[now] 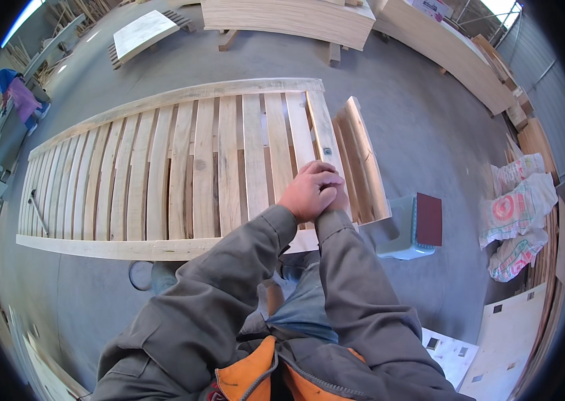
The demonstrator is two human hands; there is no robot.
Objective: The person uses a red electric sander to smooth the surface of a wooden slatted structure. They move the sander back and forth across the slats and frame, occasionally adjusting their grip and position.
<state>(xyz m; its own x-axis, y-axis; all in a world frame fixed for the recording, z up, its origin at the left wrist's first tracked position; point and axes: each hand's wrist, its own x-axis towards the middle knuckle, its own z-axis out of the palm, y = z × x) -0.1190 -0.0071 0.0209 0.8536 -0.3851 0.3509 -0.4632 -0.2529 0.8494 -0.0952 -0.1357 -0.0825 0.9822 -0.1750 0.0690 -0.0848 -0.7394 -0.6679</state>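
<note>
My left hand [309, 190] is curled shut over my right hand [340, 200], which is almost fully hidden beneath it. Both hands are clasped together above the near right corner of a long slatted wooden frame [195, 167] lying flat on the concrete floor. I cannot tell whether anything is held between the hands. Grey sleeves cover both forearms. A short stack of planks [363, 160] leans against the frame's right end, just beyond the hands.
A pale green stool [399, 237] with a dark red pad [429, 218] stands right of my hands. Printed sacks [516, 207] lie further right. A hammer [37, 210] rests on the frame's left slats. Plywood stacks [289, 17] sit behind. Another person [18, 93] works far left.
</note>
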